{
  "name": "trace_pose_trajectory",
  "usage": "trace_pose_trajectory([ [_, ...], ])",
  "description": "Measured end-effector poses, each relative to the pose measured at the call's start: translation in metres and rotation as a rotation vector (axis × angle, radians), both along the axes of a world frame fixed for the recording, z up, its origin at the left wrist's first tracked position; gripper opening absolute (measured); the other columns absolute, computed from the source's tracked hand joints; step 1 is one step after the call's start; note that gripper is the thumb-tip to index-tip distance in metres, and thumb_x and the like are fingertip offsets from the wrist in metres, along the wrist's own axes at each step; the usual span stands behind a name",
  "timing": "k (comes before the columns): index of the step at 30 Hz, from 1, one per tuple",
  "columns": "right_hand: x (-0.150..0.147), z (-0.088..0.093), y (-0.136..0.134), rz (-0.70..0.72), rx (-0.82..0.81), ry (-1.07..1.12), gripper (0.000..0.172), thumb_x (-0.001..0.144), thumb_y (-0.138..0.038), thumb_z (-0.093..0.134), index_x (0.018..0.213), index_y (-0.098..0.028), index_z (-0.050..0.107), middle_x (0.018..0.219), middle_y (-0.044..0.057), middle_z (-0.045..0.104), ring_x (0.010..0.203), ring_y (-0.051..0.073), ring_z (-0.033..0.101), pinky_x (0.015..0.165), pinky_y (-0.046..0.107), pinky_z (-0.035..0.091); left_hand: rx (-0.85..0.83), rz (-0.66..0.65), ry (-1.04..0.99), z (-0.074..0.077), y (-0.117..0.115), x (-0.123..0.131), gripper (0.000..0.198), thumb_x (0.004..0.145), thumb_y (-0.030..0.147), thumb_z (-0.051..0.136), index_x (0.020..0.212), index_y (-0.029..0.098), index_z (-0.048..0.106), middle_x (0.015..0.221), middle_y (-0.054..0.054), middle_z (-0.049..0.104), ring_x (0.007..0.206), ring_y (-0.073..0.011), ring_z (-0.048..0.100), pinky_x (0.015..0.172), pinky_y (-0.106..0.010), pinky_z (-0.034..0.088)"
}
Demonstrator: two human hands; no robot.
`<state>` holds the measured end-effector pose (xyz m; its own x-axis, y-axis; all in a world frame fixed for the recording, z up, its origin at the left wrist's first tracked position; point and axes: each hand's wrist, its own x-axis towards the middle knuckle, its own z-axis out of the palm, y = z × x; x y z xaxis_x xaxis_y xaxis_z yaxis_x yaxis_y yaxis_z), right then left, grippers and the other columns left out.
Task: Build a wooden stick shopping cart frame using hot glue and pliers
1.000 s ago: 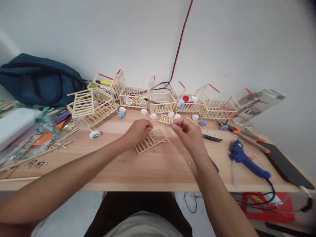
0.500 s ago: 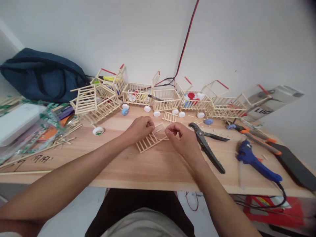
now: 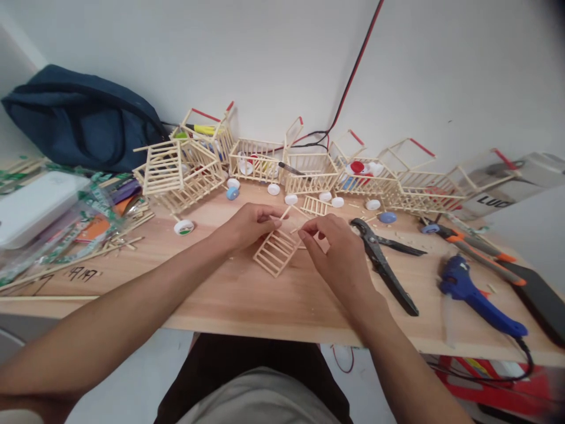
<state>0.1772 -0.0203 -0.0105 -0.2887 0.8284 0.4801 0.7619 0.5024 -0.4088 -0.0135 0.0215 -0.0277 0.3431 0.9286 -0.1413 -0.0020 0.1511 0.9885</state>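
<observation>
A small ladder-like panel of thin wooden sticks (image 3: 277, 253) lies slanted on the table in front of me. My left hand (image 3: 252, 227) is closed, thumb and fingers pinching the panel's upper left rail. My right hand (image 3: 335, 247) is closed in a pinch at the panel's right side. From its fingertips a short stick (image 3: 295, 230) pokes out over the upper rungs. Just behind the hands lies another small stick panel (image 3: 315, 206).
Several stick-built model carts (image 3: 311, 172) with bottle-cap wheels line the wall. To the right lie black pliers (image 3: 384, 265), a blue glue gun (image 3: 481, 300) and orange-handled pliers (image 3: 481, 253). Leftward are loose sticks, plastic wrappers, a white box (image 3: 42, 206) and a blue bag (image 3: 83, 121).
The panel has turned, its free end swinging toward me and right. My right hand has brought a short stick to its upper end. The view has shifted slightly left.
</observation>
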Motion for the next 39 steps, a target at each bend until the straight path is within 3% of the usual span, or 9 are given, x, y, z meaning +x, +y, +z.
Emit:
trace_pose_trajectory([
  [9, -0.003, -0.003, 0.002, -0.073, 0.057, -0.11, 0.01, 0.09, -0.024, 0.056, 0.081, -0.021, 0.059, 0.078, 0.002, 0.064, 0.076, 0.019, 0.053, 0.073, 0.034, 0.032, -0.093, -0.042, -0.111, 0.007, -0.004, -0.001, 0.025, 0.064, 0.022, 0.079, 0.087, 0.013, 0.075, 0.086, -0.011, 0.075, 0.077, -0.0201, 0.07, 0.074, -0.034, 0.054],
  [22, 0.003, -0.012, 0.004, -0.139, 0.122, -0.157, 0.009, 0.09, -0.025, 0.055, 0.084, -0.022, 0.061, 0.082, 0.004, 0.065, 0.081, 0.023, 0.052, 0.073, 0.036, 0.031, -0.089, 0.035, -0.105, 0.009, -0.006, 0.002, 0.014, 0.064, 0.019, 0.077, 0.077, 0.014, 0.074, 0.074, -0.008, 0.073, 0.064, -0.0166, 0.066, 0.063, -0.031, 0.051],
  [31, 0.003, -0.015, 0.006, -0.141, 0.125, -0.166, 0.01, 0.09, -0.026, 0.056, 0.083, -0.022, 0.062, 0.082, 0.004, 0.065, 0.081, 0.022, 0.051, 0.073, 0.036, 0.03, -0.112, 0.034, -0.076, 0.013, -0.008, 0.001, 0.019, 0.065, 0.02, 0.077, 0.082, 0.012, 0.074, 0.08, -0.01, 0.074, 0.07, -0.0189, 0.068, 0.069, -0.034, 0.053],
  [39, 0.001, -0.015, 0.006, -0.156, 0.11, -0.167, 0.01, 0.09, -0.025, 0.057, 0.082, -0.022, 0.062, 0.082, 0.004, 0.064, 0.081, 0.023, 0.05, 0.072, 0.036, 0.028, -0.116, 0.034, -0.063, 0.014, -0.007, 0.002, 0.014, 0.065, 0.018, 0.077, 0.077, 0.012, 0.074, 0.074, -0.008, 0.073, 0.064, -0.0158, 0.065, 0.064, -0.03, 0.05],
])
